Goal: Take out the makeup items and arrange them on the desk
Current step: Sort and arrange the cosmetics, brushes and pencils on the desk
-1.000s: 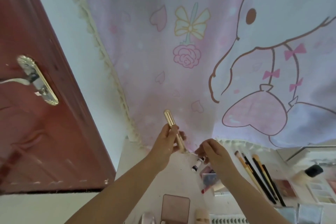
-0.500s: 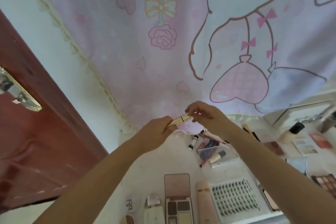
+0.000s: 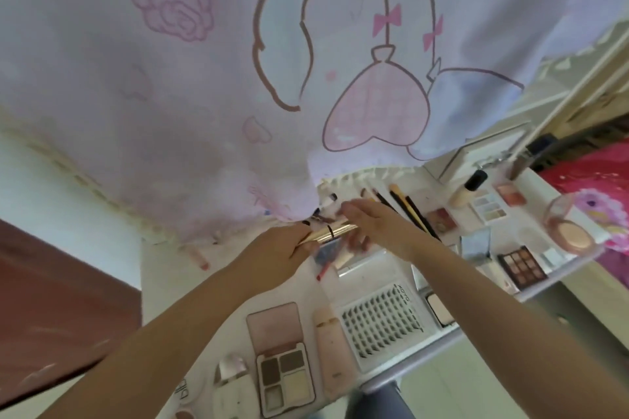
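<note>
A slim gold makeup tube (image 3: 332,232) lies level between both hands above the white desk (image 3: 163,279). My left hand (image 3: 279,253) grips its left end. My right hand (image 3: 371,224) holds its right end with the fingers curled over it. Right under the hands a clear pouch (image 3: 328,253) with several small items lies on the desk. Around it are laid-out items: brushes (image 3: 408,211), an open brown eyeshadow palette (image 3: 284,371), a pink tube (image 3: 332,350) and a lash tray (image 3: 381,326).
A pink cartoon curtain (image 3: 238,78) hangs right behind the desk. More palettes (image 3: 522,265), a foundation bottle (image 3: 468,189) and a round compact (image 3: 571,231) fill the right side. A dark red door (image 3: 51,309) stands at the left. The desk's front edge (image 3: 401,374) runs near me.
The camera tilted down toward the desk. The gold tube went from upright in my left hand alone to level, held by both hands, and both hands sank closer to the pouch.
</note>
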`<act>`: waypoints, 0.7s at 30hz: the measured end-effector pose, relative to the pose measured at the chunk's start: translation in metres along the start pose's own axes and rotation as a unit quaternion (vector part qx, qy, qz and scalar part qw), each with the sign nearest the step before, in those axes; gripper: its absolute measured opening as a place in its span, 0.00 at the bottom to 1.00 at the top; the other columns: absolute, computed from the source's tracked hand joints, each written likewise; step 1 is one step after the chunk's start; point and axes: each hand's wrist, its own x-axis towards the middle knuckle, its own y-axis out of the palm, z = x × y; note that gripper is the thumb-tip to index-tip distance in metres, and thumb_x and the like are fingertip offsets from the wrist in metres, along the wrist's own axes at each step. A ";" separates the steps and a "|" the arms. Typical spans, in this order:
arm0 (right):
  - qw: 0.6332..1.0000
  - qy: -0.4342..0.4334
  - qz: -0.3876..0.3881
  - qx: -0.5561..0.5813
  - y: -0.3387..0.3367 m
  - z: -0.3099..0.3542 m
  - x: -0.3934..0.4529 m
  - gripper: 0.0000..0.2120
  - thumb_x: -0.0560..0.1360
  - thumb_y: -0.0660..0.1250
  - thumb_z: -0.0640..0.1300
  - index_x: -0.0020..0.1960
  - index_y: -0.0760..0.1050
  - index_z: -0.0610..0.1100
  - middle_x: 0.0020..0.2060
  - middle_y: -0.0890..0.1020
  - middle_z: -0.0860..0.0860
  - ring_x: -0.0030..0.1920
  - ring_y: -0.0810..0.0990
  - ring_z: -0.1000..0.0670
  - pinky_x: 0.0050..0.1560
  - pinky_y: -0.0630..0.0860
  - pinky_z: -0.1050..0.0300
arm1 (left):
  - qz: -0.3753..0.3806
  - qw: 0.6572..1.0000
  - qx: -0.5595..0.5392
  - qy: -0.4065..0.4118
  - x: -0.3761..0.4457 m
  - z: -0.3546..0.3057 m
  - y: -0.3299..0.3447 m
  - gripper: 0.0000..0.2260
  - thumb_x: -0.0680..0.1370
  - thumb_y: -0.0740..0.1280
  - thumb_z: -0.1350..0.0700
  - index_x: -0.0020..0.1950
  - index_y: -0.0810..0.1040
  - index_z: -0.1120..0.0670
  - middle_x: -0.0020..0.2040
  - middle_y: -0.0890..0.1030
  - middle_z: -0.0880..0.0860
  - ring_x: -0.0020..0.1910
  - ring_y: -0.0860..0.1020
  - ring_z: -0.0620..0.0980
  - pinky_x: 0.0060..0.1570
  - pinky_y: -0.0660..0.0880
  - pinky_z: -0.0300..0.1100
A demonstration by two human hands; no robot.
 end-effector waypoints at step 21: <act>0.993 0.075 -0.001 -0.090 -0.122 -0.076 -0.021 0.10 0.78 0.58 0.46 0.38 0.71 0.48 0.28 0.76 0.53 0.26 0.74 0.61 0.30 0.72 0.67 | 0.103 0.989 -0.094 -0.045 0.100 -0.073 0.078 0.10 0.80 0.55 0.51 0.43 0.70 0.54 0.31 0.64 0.45 0.27 0.63 0.40 0.31 0.63 0.32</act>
